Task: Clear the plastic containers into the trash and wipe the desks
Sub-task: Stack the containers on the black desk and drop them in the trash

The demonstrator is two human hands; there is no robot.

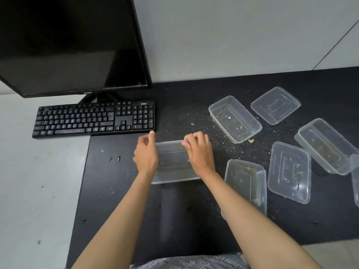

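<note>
Hands point(172, 152) on container point(172, 164) (unlabelled)

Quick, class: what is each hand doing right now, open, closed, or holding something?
Left hand: blurred, beside the clear container; whether it holds it cannot be told.
Right hand: fingers curled over the container's far rim, holding it.

Bare black desk point(120, 191) lies open at seven o'clock; the keyboard point(93, 119) blocks eleven o'clock, and scattered containers point(235, 118) crowd three o'clock.
</note>
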